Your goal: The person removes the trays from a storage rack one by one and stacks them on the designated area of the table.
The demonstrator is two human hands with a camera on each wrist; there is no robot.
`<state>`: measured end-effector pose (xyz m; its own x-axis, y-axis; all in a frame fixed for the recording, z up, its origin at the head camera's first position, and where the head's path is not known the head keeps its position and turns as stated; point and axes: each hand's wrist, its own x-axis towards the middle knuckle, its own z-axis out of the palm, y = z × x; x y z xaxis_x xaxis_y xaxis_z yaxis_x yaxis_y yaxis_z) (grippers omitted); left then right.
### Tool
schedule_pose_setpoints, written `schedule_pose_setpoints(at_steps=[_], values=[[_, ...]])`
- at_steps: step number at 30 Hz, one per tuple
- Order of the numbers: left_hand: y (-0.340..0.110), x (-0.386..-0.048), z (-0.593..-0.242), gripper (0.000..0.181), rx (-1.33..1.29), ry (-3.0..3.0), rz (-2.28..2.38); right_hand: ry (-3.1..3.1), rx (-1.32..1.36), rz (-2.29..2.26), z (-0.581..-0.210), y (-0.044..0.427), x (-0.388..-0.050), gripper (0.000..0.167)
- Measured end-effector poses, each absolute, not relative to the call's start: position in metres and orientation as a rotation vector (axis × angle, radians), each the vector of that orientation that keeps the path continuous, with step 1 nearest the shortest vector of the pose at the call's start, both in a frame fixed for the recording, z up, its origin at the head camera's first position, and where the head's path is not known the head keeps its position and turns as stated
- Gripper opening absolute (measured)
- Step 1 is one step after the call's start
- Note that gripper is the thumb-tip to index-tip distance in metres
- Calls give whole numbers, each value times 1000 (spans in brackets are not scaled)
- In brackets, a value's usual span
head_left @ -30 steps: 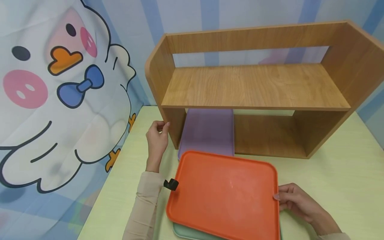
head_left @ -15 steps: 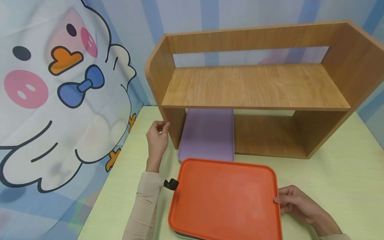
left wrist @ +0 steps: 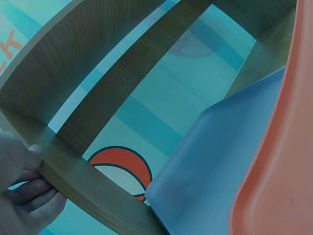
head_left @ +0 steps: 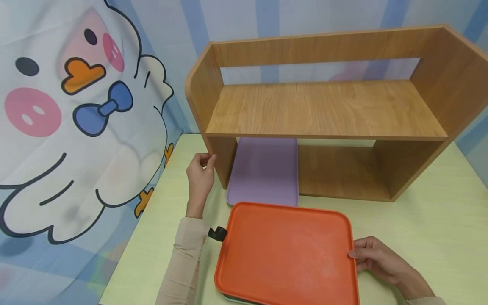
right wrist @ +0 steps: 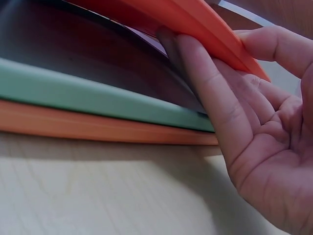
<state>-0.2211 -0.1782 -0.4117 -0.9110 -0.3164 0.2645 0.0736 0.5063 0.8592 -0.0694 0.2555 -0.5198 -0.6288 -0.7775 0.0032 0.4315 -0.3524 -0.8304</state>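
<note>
A rectangular orange tray (head_left: 286, 250) is tilted above a stack, its right edge held by my right hand (head_left: 381, 258). In the right wrist view the thumb lies over the rim and the fingers are underneath. Below it are a green tray (right wrist: 98, 90) and another orange-edged tray (right wrist: 98, 120) on the table. My left hand (head_left: 201, 173) grips the front edge of the left side panel of a wooden shelf (head_left: 324, 110), thumb and fingers on either side of it in the left wrist view (left wrist: 29, 191). A purple tray (head_left: 264, 171) lies in the shelf's lower left.
The shelf's right side panel (head_left: 411, 165) bounds the lower compartment beside the purple tray. A pale yellow table (head_left: 431, 228) carries everything. Printed fabric (head_left: 95, 169) hangs at the left and behind. A black clip-like piece (head_left: 217, 234) sits near the left sleeve.
The orange tray has come back toward me and down the view, turning slightly and covering more of the green tray. More of the purple tray's front edge shows. My left hand stays put.
</note>
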Motion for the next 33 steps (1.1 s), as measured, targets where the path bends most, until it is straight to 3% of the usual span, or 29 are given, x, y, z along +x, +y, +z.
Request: schedule_pose_setpoints(at_steps=[14, 33], values=[[-178, -220, -413, 28, 195, -2359, -1361, 1095, -453, -1968, -518, 259, -70, 36], [-178, -221, -412, 28, 208, -2368, -1364, 1637, -324, -1640, -495, 259, -71, 22]])
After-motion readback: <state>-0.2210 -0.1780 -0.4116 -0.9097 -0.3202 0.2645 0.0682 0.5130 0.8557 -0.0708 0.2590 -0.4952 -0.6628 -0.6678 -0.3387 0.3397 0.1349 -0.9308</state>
